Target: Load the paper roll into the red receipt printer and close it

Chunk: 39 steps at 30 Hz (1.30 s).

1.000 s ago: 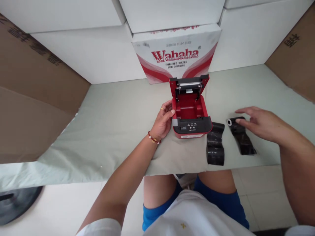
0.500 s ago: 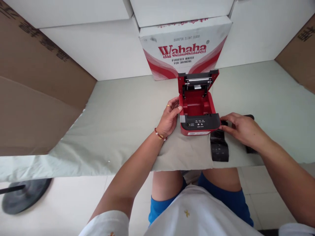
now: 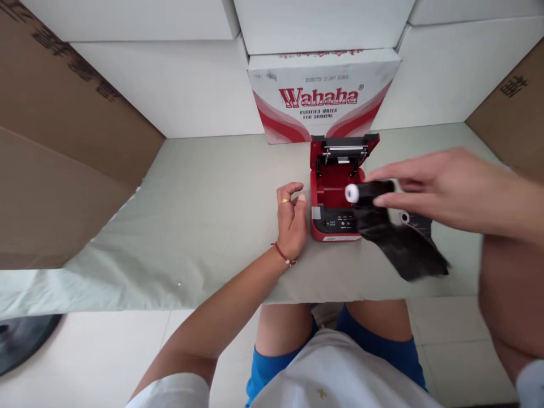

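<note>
A small red and black receipt printer [image 3: 329, 222] stands on the cloth-covered table with its lid [image 3: 346, 144] raised and its red inner bay partly visible. My left hand [image 3: 292, 221] rests just left of it, fingers loosely bent and apart, holding nothing. Pinched in my right hand [image 3: 454, 187] is a black paper roll [image 3: 374, 194] with a white core, over the printer's right side. A loose black strip [image 3: 403, 249] hangs from the roll, blurred by motion. Behind it, partly hidden, a second roll [image 3: 403, 217] shows its pale end.
A white and red Wahaha water carton [image 3: 318, 107] stands behind the printer, against stacked white boxes [image 3: 170, 90]. Brown cardboard boxes flank the table on the left [image 3: 76, 187] and right [image 3: 518, 107]. The table's front edge runs just above my legs.
My right hand has picked up the black roll from the table and brought it up beside the printer's bay. My left hand has let go of the printer's side.
</note>
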Each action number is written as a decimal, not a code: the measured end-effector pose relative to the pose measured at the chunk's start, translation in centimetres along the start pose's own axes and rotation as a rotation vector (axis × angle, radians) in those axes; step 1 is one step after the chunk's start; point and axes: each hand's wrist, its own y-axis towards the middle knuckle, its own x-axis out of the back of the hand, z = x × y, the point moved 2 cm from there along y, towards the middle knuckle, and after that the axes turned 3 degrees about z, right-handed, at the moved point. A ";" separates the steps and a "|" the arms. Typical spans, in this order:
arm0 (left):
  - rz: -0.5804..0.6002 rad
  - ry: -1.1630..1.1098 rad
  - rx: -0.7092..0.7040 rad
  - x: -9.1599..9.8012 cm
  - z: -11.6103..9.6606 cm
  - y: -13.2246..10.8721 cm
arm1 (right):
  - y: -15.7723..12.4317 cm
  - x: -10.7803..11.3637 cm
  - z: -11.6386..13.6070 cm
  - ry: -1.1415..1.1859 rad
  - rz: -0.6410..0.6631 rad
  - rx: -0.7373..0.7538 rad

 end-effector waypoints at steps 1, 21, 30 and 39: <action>-0.004 0.070 -0.090 0.0 -0.7 -0.3 | 1.7 -1.1 1.4 -0.115 0.022 -0.025; 0.235 0.656 -0.959 -1.9 -4.4 -3.3 | 8.9 -7.5 5.2 -0.479 0.120 -0.129; 0.338 0.689 -0.966 -1.6 -3.9 -4.3 | 3.5 -2.7 -0.1 0.186 -0.540 -0.038; 0.287 0.694 -1.012 -1.9 -4.5 -4.3 | 5.1 -5.3 -0.5 0.382 -0.502 0.067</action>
